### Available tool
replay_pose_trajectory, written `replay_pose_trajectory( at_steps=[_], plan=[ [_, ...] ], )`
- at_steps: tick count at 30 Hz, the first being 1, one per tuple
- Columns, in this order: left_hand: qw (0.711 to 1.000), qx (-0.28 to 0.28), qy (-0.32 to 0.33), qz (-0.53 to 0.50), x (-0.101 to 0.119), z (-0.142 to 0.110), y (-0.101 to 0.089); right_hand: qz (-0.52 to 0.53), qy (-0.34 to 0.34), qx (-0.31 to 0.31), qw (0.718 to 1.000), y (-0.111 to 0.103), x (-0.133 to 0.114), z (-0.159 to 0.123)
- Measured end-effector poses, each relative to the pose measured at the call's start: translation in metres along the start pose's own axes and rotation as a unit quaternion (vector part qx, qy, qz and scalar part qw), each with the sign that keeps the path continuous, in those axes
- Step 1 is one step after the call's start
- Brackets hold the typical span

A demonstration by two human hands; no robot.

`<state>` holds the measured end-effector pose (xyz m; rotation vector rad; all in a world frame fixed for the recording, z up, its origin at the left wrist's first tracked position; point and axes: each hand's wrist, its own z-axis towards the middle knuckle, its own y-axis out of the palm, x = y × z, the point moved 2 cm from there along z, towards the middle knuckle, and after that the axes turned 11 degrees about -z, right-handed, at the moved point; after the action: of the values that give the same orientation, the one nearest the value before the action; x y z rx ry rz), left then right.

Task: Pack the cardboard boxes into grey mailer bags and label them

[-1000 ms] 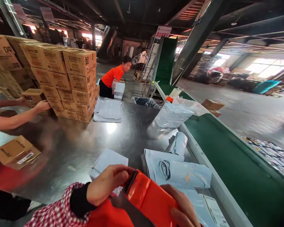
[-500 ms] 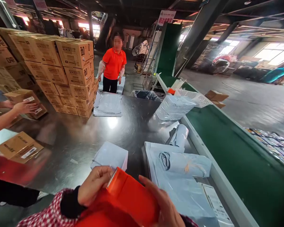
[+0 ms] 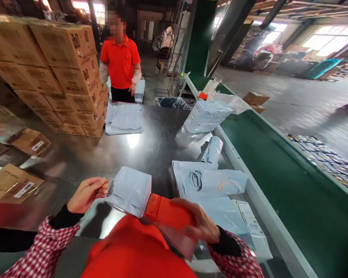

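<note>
My right hand (image 3: 201, 224) is wrapped around an orange tape dispenser (image 3: 171, 210), held against the near right side of a grey-white wrapped parcel (image 3: 130, 189). A dull reddish-brown band (image 3: 179, 237) hangs under the dispenser. At the parcel's left edge my left hand (image 3: 88, 193) is closed in a pinch. What sits between its fingertips is too small to make out. The parcel rests on a shiny metal table (image 3: 156, 143) in front of my orange top.
Grey mailing bags (image 3: 211, 204) lie to the right, beside a green conveyor (image 3: 263, 154). A wrapped bundle (image 3: 205, 117) and flat bags (image 3: 123, 117) are farther back. Stacked cartons (image 3: 69, 77) and a person in orange (image 3: 120, 63) stand beyond. Loose cartons (image 3: 14, 183) lie left.
My left hand has moved left, away from the dispenser, to the parcel's far left edge. The dispenser now sits against the parcel. The co-worker's hands at left have drawn back from a carton.
</note>
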<state>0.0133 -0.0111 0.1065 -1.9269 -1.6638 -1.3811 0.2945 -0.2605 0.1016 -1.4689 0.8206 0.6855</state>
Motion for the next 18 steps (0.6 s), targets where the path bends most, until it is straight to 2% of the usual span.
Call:
replay_pose_trajectory(
  at_steps=[4,8,12,16,18],
  plan=[
    [1.0,-0.002,0.008,0.017,0.012,-0.003,0.002,0.107,0.049,-0.018,0.993,0.022,0.003,-0.014],
    [0.998,-0.003,0.002,0.057,0.023,-0.002,0.01,0.071,0.043,-0.056,0.995,0.031,0.0,-0.037],
    [0.995,-0.017,0.003,0.094,0.025,-0.006,0.024,0.077,0.071,-0.044,0.994,0.034,0.011,-0.06],
    [0.99,-0.045,0.016,0.13,0.028,-0.007,0.039,0.197,0.085,-0.041,0.976,0.039,0.017,-0.062],
    [0.988,-0.052,0.025,0.141,0.029,-0.005,0.047,0.226,0.077,-0.033,0.97,0.039,0.018,-0.058]
  ],
)
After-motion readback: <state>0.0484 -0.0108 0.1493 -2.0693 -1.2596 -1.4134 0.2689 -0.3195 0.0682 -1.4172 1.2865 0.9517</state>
